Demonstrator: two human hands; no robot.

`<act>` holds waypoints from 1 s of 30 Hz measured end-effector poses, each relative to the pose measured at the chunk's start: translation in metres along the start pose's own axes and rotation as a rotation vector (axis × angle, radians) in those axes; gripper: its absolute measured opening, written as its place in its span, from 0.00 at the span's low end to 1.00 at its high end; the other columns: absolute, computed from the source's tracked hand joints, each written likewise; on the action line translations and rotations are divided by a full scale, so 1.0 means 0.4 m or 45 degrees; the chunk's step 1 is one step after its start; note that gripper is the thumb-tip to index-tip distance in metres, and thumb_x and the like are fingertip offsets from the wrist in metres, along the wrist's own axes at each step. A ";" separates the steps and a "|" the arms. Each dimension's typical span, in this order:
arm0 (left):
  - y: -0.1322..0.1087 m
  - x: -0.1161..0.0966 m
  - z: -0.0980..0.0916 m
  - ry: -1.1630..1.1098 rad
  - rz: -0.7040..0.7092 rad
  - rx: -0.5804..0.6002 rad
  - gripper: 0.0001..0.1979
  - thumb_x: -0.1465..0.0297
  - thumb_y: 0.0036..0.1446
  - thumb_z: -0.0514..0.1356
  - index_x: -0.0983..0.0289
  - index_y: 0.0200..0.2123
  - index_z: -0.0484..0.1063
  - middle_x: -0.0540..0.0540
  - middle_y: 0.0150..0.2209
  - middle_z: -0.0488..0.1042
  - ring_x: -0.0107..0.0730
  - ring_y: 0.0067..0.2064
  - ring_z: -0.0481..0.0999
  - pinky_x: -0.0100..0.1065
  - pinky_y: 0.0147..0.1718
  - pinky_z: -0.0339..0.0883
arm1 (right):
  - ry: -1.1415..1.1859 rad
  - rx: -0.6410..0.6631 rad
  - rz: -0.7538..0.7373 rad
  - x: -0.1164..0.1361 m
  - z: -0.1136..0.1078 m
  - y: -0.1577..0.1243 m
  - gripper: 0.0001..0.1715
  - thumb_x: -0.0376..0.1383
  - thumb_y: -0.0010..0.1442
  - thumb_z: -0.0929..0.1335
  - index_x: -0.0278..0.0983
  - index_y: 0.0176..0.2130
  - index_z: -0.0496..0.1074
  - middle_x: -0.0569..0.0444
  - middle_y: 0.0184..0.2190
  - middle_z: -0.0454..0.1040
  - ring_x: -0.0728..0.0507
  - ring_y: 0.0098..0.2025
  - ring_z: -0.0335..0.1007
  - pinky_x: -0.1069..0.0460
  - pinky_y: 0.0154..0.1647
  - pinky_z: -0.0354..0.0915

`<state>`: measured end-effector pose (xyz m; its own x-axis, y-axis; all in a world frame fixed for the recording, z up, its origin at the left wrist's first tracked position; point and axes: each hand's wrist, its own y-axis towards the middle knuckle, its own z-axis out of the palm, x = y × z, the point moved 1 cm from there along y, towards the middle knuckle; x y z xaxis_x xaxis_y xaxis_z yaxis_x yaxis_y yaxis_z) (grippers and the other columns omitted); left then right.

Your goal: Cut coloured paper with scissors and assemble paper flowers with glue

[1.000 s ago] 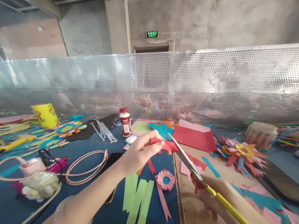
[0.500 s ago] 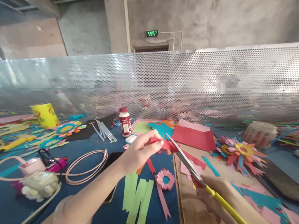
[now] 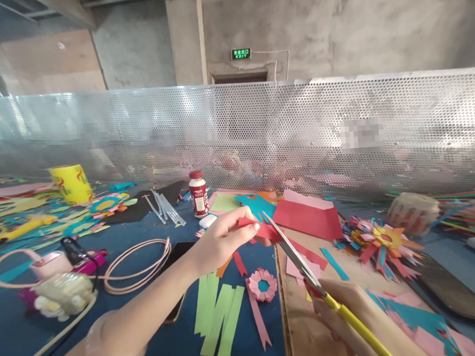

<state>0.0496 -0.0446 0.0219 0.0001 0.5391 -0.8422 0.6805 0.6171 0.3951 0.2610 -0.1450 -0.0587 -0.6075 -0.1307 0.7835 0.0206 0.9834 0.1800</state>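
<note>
Between the thumb and fingers of my left hand (image 3: 223, 241) is a piece of red paper (image 3: 265, 231). My right hand (image 3: 348, 314) grips a pair of scissors (image 3: 303, 268) with yellow handles, its blades pointing up and left at the red paper. The blades look parted, with the paper's right end at them. Below my hands lie several light green paper strips (image 3: 223, 320) and a pink paper rosette (image 3: 262, 284) with a notched pink tail (image 3: 259, 320). Red paper sheets (image 3: 309, 216) rest just beyond the scissors.
A dark red bottle (image 3: 198, 194) stands behind my left hand. Leftward are a coiled cable (image 3: 138, 266), a phone (image 3: 174, 266), clear sticks (image 3: 166, 207) and a yellow tape roll (image 3: 72, 184). Paper flowers (image 3: 384, 238) and a dark phone (image 3: 452, 282) lie right. A perforated metal screen (image 3: 242, 129) closes the back.
Almost nothing differs. Both hands, the red paper and the scissors hold nearly the same position as half a second ago.
</note>
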 end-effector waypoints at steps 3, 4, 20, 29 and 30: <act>0.001 0.001 -0.002 0.012 -0.007 -0.001 0.07 0.70 0.61 0.51 0.63 0.31 0.65 0.52 0.33 0.75 0.27 0.37 0.73 0.30 0.42 0.64 | -0.019 -0.020 -0.031 0.005 -0.003 -0.002 0.18 0.46 0.54 0.61 0.37 0.22 0.67 0.55 0.20 0.70 0.48 0.23 0.63 0.56 0.21 0.59; 0.000 0.001 -0.001 0.013 -0.010 -0.005 0.07 0.70 0.61 0.51 0.63 0.31 0.65 0.52 0.32 0.76 0.26 0.36 0.73 0.30 0.41 0.64 | -0.030 -0.022 -0.035 0.005 -0.003 -0.002 0.18 0.46 0.53 0.62 0.37 0.23 0.67 0.55 0.20 0.69 0.48 0.23 0.63 0.56 0.21 0.59; 0.013 0.020 -0.117 0.292 -0.075 -0.550 0.15 0.65 0.58 0.57 0.63 0.48 0.72 0.49 0.22 0.78 0.30 0.29 0.79 0.34 0.40 0.71 | 0.098 0.214 0.104 -0.036 -0.031 0.026 0.15 0.42 0.62 0.64 0.33 0.37 0.71 0.55 0.29 0.72 0.49 0.27 0.68 0.54 0.26 0.66; 0.006 0.021 -0.091 0.080 0.082 -0.287 0.08 0.71 0.55 0.59 0.66 0.38 0.75 0.56 0.43 0.76 0.33 0.40 0.78 0.32 0.36 0.75 | 0.100 0.253 0.153 -0.026 -0.047 0.024 0.16 0.39 0.63 0.64 0.36 0.49 0.67 0.49 0.48 0.69 0.44 0.43 0.70 0.45 0.42 0.69; 0.005 0.019 -0.087 0.100 0.063 -0.286 0.08 0.70 0.55 0.59 0.65 0.38 0.75 0.56 0.43 0.75 0.32 0.39 0.78 0.31 0.35 0.75 | 0.095 0.264 0.162 -0.023 -0.046 0.025 0.15 0.39 0.63 0.64 0.36 0.49 0.67 0.49 0.47 0.70 0.44 0.43 0.70 0.46 0.42 0.69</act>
<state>0.0255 -0.0192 0.0289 -0.0333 0.6092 -0.7923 0.5012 0.6960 0.5142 0.2816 -0.1364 -0.0532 -0.5500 -0.0052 0.8352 -0.0744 0.9963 -0.0428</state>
